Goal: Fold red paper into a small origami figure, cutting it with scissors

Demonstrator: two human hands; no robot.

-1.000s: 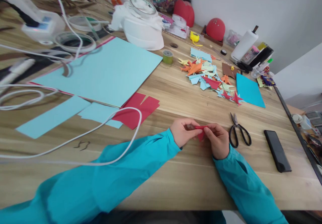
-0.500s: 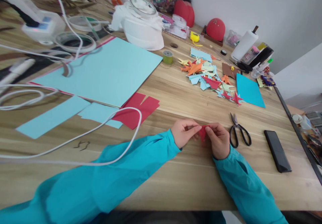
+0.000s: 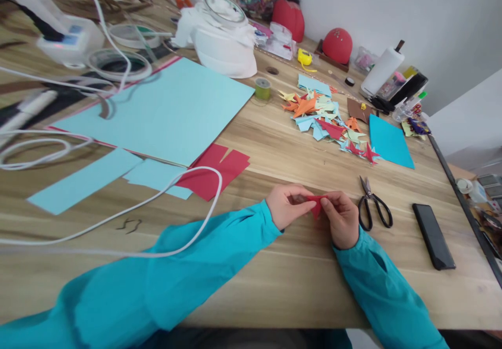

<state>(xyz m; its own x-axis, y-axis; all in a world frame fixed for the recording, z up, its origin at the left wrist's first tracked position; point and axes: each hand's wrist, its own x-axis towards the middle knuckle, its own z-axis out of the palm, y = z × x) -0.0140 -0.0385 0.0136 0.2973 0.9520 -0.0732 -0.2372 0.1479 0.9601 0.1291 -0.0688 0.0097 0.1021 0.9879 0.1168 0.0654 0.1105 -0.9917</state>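
A small folded piece of red paper [image 3: 317, 207] is pinched between my two hands, just above the wooden table. My left hand [image 3: 288, 206] grips its left side with thumb and fingertips. On the other side, my right hand [image 3: 342, 217] pinches the top right edge. Part of the paper is hidden behind the fingers. Black-handled scissors [image 3: 372, 202] lie closed just right of my right hand. Farther back is a pile of folded paper shapes [image 3: 309, 109] in orange, blue, red and pale yellow.
Light blue sheets [image 3: 168, 108] cover the left, with cut red paper [image 3: 221, 171] beside them. A white cable [image 3: 204, 223] loops across my left sleeve. A phone [image 3: 433, 235] lies at the right; a blue sheet [image 3: 392, 142] and a thread spool [image 3: 262, 88] lie farther back.
My left thumb has shifted slightly on the red paper. Both hands stay in nearly the same place, and the view has moved a little.
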